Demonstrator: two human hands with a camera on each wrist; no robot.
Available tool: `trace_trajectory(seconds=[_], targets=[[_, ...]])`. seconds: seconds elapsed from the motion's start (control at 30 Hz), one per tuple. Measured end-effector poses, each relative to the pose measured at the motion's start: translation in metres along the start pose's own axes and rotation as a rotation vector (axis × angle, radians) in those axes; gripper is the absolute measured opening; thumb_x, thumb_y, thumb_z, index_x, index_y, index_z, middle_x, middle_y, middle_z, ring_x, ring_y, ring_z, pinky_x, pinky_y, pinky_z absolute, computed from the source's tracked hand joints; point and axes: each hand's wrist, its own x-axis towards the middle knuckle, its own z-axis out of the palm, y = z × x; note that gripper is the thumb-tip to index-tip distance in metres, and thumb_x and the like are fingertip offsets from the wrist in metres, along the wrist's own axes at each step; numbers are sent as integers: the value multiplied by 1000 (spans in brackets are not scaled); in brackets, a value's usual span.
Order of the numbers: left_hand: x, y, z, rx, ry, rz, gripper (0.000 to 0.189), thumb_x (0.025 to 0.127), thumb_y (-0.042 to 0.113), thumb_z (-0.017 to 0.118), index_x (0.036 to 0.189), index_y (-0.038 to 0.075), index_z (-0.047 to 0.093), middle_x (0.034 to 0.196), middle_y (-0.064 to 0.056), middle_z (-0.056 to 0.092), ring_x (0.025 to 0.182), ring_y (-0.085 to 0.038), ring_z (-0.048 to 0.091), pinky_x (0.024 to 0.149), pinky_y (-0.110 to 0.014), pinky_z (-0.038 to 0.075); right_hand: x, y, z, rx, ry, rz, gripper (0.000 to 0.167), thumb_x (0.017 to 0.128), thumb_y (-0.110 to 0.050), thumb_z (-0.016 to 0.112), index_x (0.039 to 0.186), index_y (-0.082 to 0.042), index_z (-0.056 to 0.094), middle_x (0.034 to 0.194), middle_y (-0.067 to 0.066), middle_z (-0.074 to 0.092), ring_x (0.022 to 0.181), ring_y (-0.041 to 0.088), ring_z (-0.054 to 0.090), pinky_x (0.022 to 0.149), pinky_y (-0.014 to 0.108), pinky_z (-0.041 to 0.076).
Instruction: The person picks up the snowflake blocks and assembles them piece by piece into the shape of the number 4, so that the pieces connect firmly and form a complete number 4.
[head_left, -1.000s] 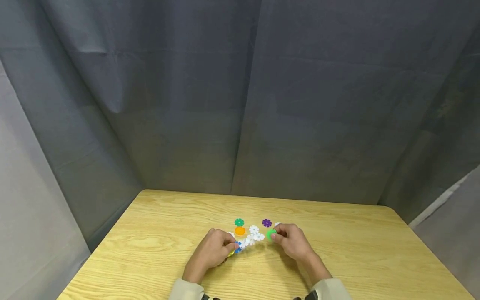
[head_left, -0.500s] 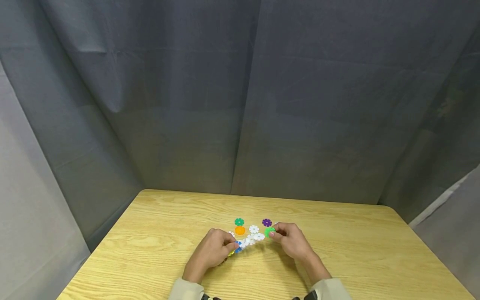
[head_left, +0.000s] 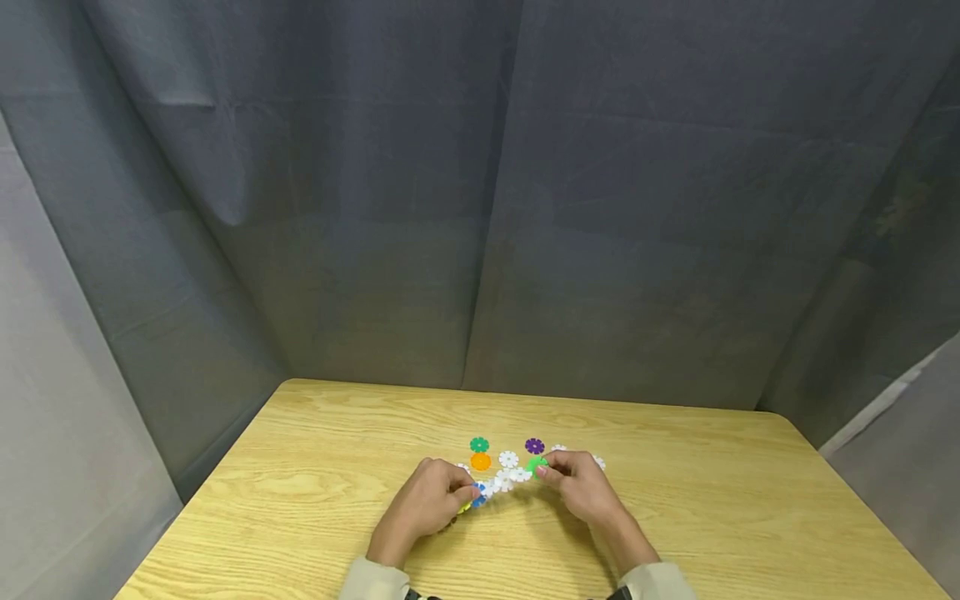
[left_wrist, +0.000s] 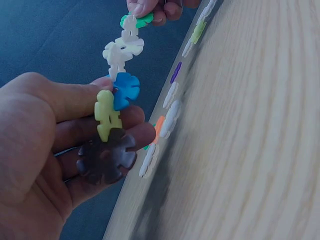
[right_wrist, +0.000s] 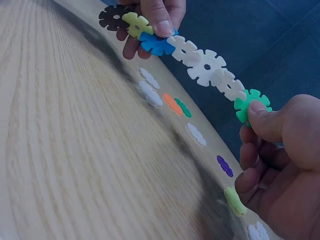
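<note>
My left hand (head_left: 426, 502) pinches a blue snowflake disc (right_wrist: 156, 46) in a chain of slotted plastic discs, held above the table. On one side of the blue piece a yellow disc (left_wrist: 105, 112) and a dark brown disc (left_wrist: 106, 157) hang in front of the left fingers. Several white discs (right_wrist: 207, 67) follow on the other side, joined edge to edge. Between thumb and fingers, my right hand (head_left: 588, 492) pinches a bright green disc (right_wrist: 244, 108) at the white end. Its edge meets the last white disc; how deeply they are slotted I cannot tell.
Loose discs lie on the wooden table (head_left: 337, 442) beyond the hands: a dark green disc (head_left: 479, 444), an orange disc (head_left: 481, 461), a purple disc (head_left: 535, 446), a yellow-green disc (right_wrist: 234, 201) and several white discs (head_left: 508, 459). A grey curtain (head_left: 375, 208) hangs behind.
The right hand has brought the green disc slightly left, up against the white end of the chain. My left hand has stayed nearly still, gripping the chain.
</note>
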Motion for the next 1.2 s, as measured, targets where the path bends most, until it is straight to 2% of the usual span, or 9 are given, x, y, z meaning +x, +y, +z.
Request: trace_trajectory(seconds=[0.2, 0.4, 0.63, 0.73, 0.87, 1.07, 1.2], targets=[[1, 0, 1, 19, 15, 15, 20, 95, 15, 70, 76, 12, 77, 64, 4, 65, 52, -4, 43, 54, -22, 43, 0, 2, 6, 34, 44, 66, 15, 96, -5, 63, 84, 3, 63, 68, 1, 47, 64, 14, 41, 57, 25, 35], [0, 3, 1, 24, 19, 22, 33, 95, 14, 70, 63, 8, 66, 55, 10, 47, 51, -3, 35, 53, -21, 37, -2, 2, 9, 54, 65, 86, 15, 96, -5, 63, 83, 3, 62, 68, 2, 47, 64, 15, 41, 55, 25, 35], [0, 1, 0, 15, 32, 26, 20, 94, 10, 70, 76, 8, 77, 63, 6, 61, 50, -3, 36, 49, -20, 35, -2, 2, 13, 74, 76, 78, 16, 96, -3, 63, 81, 3, 62, 66, 1, 46, 62, 14, 40, 55, 24, 33], [0, 1, 1, 25, 24, 30, 26, 94, 10, 70, 69, 7, 73, 54, 9, 48, 49, -3, 34, 49, -20, 34, -2, 2, 14, 96, 79, 84, 16, 96, -2, 62, 81, 4, 62, 65, 1, 45, 59, 13, 38, 53, 23, 32], [-1, 1, 1, 22, 17, 27, 38, 95, 11, 69, 58, 6, 62, 50, 11, 32, 47, -3, 28, 47, -19, 29, -2, 1, 16, 115, 78, 85, 16, 96, -3, 63, 81, 4, 61, 63, 2, 45, 56, 12, 37, 50, 23, 32], [-1, 1, -1, 16, 17, 22, 36, 95, 10, 68, 60, 4, 65, 49, 11, 32, 45, -3, 28, 46, -19, 29, -2, 5, 18, 134, 76, 82, 16, 97, -1, 60, 83, 6, 61, 67, 9, 48, 58, 14, 40, 52, 22, 34], [-1, 2, -1, 15, 21, 30, 44, 94, 8, 69, 53, 9, 54, 48, 13, 29, 44, -2, 26, 46, -19, 28, -3, 7, 19, 153, 69, 81, 15, 98, 0, 58, 85, 8, 62, 69, 12, 50, 59, 15, 41, 54, 22, 36]])
